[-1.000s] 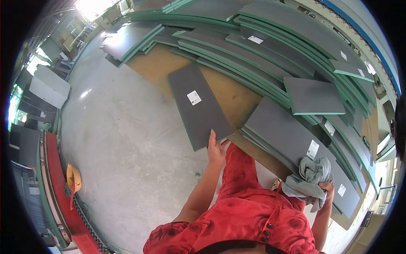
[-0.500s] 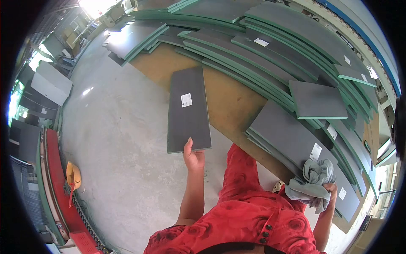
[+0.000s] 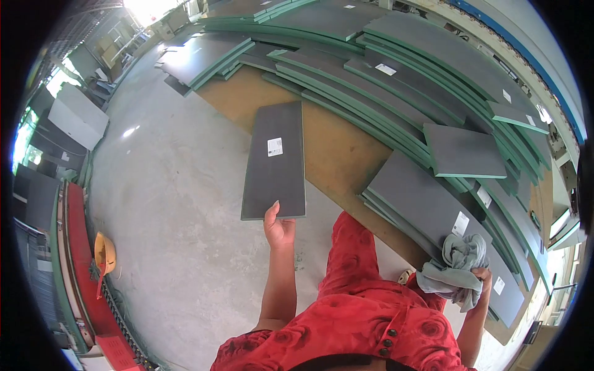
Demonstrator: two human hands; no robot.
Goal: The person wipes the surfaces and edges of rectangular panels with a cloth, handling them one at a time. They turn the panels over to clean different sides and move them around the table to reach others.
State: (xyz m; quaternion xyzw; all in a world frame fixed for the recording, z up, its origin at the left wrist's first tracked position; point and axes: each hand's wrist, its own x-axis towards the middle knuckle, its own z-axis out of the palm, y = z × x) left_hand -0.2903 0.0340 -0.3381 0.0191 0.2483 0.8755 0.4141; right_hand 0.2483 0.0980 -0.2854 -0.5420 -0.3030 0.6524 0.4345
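Panel (image 3: 275, 179) now straighter in left hand (image 3: 279, 227), stacks (image 3: 396, 93) beyond

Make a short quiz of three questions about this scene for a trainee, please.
1. True or false: the left hand grips the dark panel at its near end.
2. What does the right hand hold? A) a grey cloth B) a hammer C) nothing
3. What colour are the edges of the stacked boards?

Key: 1 true; 2 A; 3 green.
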